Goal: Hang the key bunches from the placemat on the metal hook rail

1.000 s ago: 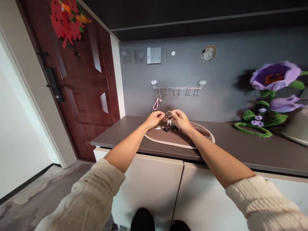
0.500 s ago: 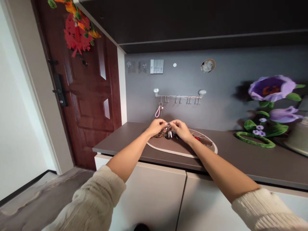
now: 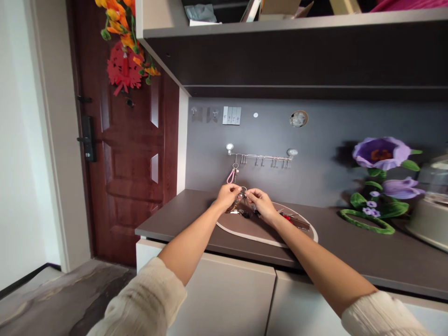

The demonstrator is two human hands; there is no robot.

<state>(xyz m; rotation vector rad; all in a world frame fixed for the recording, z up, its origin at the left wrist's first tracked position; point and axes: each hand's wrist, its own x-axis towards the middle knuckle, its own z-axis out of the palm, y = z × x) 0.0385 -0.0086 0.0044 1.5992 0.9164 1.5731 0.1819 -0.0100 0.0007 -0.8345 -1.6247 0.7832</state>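
My left hand [image 3: 228, 196] and my right hand [image 3: 259, 202] meet above an oval brown mat [image 3: 259, 233] with a pale rim. Both pinch a key ring [image 3: 244, 189] between thumb and fingertips, and small metal keys hang from it, partly hidden by the fingers. More keys and trinkets [image 3: 238, 213] lie on the mat below my left hand. To the right of my right hand lie further keys [image 3: 294, 220], with a red bit among them. Behind my hands, a pink strap keychain [image 3: 230, 176] hangs from the left end of a clear hook rail [image 3: 261, 156].
The mat rests on a dark countertop [image 3: 196, 219] over white cabinets [image 3: 224, 289]. A dark shelf [image 3: 287, 60] overhangs it. Purple fabric flowers [image 3: 381, 154] and a round pale appliance [image 3: 430, 210] stand at right. A red-brown door [image 3: 131, 186] is at left.
My view has tilted up, bringing the shelf's contents into sight. The key ring now stands higher between my fingers, and the hanging keys have shifted up towards my right fingertips.
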